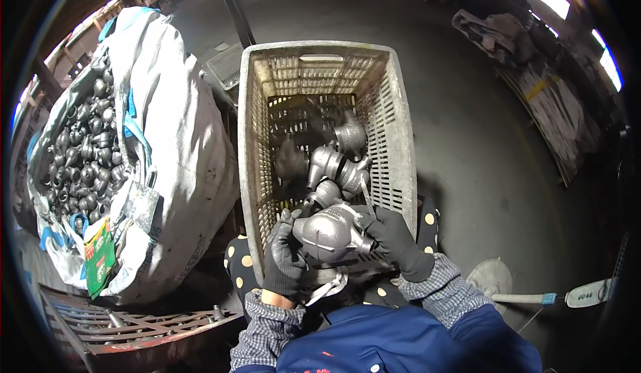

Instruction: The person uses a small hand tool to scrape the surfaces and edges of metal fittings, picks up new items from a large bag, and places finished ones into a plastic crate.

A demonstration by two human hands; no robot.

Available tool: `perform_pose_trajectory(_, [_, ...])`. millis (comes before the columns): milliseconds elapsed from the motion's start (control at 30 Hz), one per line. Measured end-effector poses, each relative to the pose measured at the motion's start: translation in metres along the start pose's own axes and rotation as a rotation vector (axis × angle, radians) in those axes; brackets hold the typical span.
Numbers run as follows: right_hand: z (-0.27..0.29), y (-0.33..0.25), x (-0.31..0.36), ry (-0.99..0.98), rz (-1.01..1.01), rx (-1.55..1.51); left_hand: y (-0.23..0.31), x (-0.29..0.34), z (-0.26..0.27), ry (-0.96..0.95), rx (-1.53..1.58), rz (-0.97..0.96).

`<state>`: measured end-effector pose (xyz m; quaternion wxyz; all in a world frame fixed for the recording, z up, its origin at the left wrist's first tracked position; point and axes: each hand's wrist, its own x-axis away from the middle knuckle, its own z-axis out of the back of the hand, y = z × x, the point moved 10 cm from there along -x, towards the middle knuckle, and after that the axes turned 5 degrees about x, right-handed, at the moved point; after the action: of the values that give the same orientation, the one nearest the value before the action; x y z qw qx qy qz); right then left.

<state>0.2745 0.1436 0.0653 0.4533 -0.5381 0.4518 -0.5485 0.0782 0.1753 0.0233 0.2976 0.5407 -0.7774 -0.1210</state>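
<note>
A rounded grey metal casting with short necks is tilted over the near end of a plastic crate. My left hand, in a dark glove, grips its left side. My dark-gloved right hand is closed at the casting's right side. From its fingers a thin, pale, flat bar, perhaps a file, points up and away. Inside the crate lie several similar castings; the two farther ones look smeared. The fingertips of my right hand are partly hidden.
To the left stands a big white woven sack full of smaller grey castings. A rusty metal bin is at lower left. A pale rod-like device lies at right. Stacked sheeting stands at far right.
</note>
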Motion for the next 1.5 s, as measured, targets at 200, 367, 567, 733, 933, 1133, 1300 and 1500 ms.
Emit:
perform_pose_trajectory(200, [-0.001, -0.025, 0.033, 0.049, 0.180, -0.075, 0.002, 0.004, 0.018, 0.149, -0.030, -0.066])
perform_pose_trajectory(367, [0.010, 0.009, 0.017, 0.091, -0.096, -0.171, 0.018, 0.019, -0.020, 0.075, -0.166, -0.231])
perform_pose_trajectory(567, [0.010, -0.006, 0.008, 0.087, -0.034, -0.284, 0.034, 0.040, -0.043, -0.017, -0.394, -0.311])
perform_pose_trajectory(733, [0.018, -0.003, -0.008, 0.047, -0.046, -0.232, 0.032, 0.045, -0.032, -0.097, -0.568, -0.303])
perform_pose_trajectory(933, [0.004, -0.078, -0.020, -0.381, 0.120, 0.034, 0.030, 0.046, -0.057, -0.085, -0.595, -0.027])
perform_pose_trajectory(1133, [-0.033, -0.103, -0.035, -0.603, 0.189, 0.274, -0.029, 0.034, -0.077, -0.251, -0.405, 0.352])
perform_pose_trajectory(1300, [-0.005, -0.083, -0.034, -0.173, 0.123, 0.102, -0.049, 0.027, -0.040, -0.128, 0.050, 0.371])
perform_pose_trajectory(1500, [-0.008, -0.009, 0.028, -0.017, 0.088, -0.017, -0.048, 0.008, -0.001, -0.035, 0.667, 0.386])
